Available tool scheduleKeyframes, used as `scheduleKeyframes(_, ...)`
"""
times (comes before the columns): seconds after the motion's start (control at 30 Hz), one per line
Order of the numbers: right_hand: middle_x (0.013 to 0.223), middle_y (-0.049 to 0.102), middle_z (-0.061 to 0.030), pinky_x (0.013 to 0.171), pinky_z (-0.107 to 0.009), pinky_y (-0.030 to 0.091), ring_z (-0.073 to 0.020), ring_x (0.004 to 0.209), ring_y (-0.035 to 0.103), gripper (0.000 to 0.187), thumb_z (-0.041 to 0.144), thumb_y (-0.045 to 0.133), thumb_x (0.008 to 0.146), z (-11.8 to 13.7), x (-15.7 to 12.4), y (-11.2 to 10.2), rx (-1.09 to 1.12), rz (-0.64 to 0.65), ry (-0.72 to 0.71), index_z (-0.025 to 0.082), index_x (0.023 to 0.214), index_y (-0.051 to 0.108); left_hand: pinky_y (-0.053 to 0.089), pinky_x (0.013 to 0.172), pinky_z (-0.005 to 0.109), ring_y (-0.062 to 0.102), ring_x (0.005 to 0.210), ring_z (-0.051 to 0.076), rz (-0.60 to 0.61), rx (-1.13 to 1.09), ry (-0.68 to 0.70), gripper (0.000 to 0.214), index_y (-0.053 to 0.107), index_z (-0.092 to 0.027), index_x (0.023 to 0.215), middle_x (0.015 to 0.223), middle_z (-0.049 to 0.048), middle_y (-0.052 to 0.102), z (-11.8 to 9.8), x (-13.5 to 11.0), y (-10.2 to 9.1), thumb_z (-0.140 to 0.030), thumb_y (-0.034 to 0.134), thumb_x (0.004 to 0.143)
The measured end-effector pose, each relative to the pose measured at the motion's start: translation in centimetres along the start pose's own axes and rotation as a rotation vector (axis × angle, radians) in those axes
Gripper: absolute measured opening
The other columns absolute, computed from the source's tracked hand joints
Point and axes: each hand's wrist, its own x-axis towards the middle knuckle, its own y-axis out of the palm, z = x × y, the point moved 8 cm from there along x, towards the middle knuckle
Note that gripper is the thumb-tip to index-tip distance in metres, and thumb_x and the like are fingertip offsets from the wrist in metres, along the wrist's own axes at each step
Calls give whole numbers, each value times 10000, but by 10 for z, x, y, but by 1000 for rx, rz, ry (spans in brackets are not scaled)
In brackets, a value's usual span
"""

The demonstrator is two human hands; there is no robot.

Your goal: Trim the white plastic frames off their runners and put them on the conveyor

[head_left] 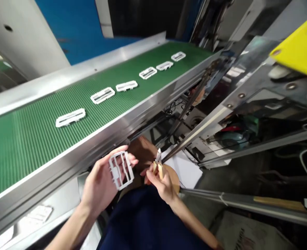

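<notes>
My left hand [101, 180] holds a white plastic frame [115, 172] with slots and thin crossbars, tilted upright in front of my body. In my right hand [161, 180] is a pair of small nippers [158, 166] with yellowish handles, the metal tips pointing up and away from me. The nippers are apart from the frame, a little to its right. Beyond my hands, several similar white frames [70, 117] lie spread in a line along the green conveyor belt [38, 146].
A metal rail [116, 126] edges the conveyor on my side. To the right run slanted metal bars [200, 128] and a yellow part [299, 45]. Below the belt at left, more white parts [38, 215] lie on a pale surface. A blue machine [72, 27] stands behind.
</notes>
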Motion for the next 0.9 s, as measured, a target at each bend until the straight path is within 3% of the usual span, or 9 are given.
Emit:
scheduleKeyframes(0.13, 711, 553, 15, 589, -262, 473, -128, 606, 579, 189, 314, 635, 792, 7, 0, 12, 60, 60, 49, 196, 800, 487, 477, 923, 449, 607, 1035, 275, -46, -334, -97, 380, 578, -183, 1224, 1028, 85, 681, 54, 8, 2, -311, 395, 917)
scheduleKeyframes(0.23, 671, 537, 20, 575, -255, 464, -126, 589, 560, 179, 289, 653, 767, 2, -4, 6, -10, 49, 55, 191, 768, 502, 468, 937, 456, 611, 1037, 266, -68, -425, -121, 388, 572, -164, 1233, 1029, 97, 687, 76, 12, 0, -274, 365, 924)
scheduleKeyframes(0.67, 704, 542, 11, 598, -263, 479, -127, 616, 562, 165, 298, 652, 770, -14, -20, -6, -12, 13, 91, 192, 790, 526, 452, 953, 467, 596, 1078, 276, -74, -446, -220, 404, 597, -116, 1189, 1062, 133, 685, 96, 6, -3, -263, 341, 913)
scheduleKeyframes(0.9, 700, 514, 13, 584, -249, 466, -114, 612, 535, 168, 356, 595, 825, -19, -22, -5, 89, -6, 106, 201, 781, 545, 452, 948, 491, 595, 1079, 282, -75, -481, -220, 405, 603, -122, 1185, 1039, 127, 692, 97, 1, -4, -259, 326, 923)
